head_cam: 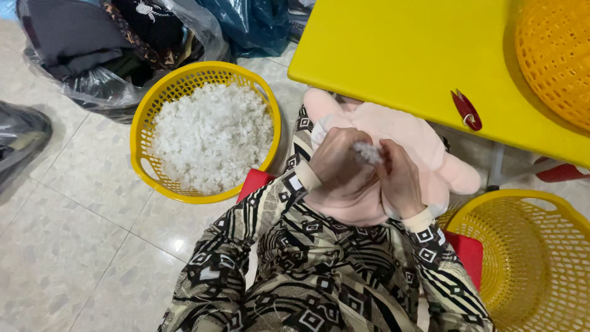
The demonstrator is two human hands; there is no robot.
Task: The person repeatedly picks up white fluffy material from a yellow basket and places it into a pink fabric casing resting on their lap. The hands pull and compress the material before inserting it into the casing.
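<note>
A pale pink plush toy (405, 132) lies on my lap, partly under the yellow table (399, 55). My left hand (337, 161) and my right hand (401, 179) are both closed on the toy's body. A tuft of white stuffing (367, 152) shows between my fingers, right at the toy. To my left a yellow plastic basket (142, 123) stands on the floor, full of white stuffing (212, 135).
Small red snips (467, 112) lie on the table. An upturned yellow basket (556, 55) sits on the table's right end, and another yellow basket (528, 258) stands on the floor at my right. Plastic bags of dark clothes (104, 43) crowd the tiled floor behind.
</note>
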